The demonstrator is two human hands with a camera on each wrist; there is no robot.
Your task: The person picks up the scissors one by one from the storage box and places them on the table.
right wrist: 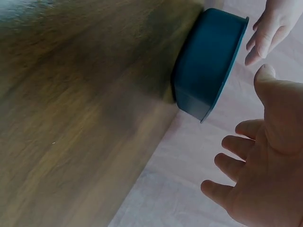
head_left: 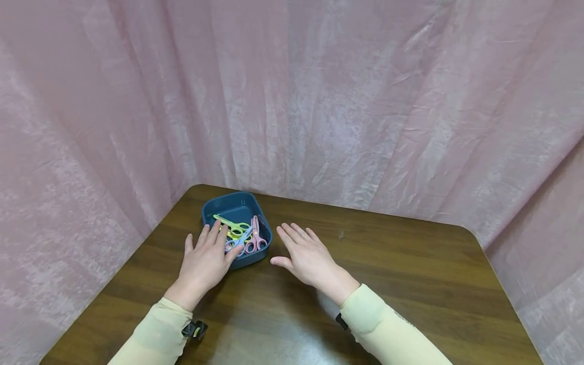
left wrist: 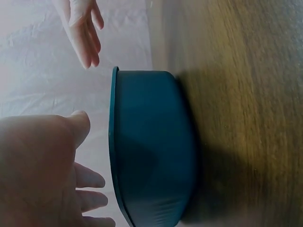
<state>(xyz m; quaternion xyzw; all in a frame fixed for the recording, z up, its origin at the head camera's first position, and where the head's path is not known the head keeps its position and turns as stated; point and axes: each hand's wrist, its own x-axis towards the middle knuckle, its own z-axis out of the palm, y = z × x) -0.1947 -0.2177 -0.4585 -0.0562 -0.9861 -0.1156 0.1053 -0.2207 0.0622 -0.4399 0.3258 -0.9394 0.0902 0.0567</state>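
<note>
Teal tray (head_left: 253,257) — long axis away, slightly leftward

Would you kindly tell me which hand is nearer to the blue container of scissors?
The left: the left hand is above the near-left part of the blue container, while the right hand is off to its right, over the table.

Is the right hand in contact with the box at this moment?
Apart. The right wrist view shows it: pale curtain is visible between the fingers and thumb of the right hand and the box.
</note>
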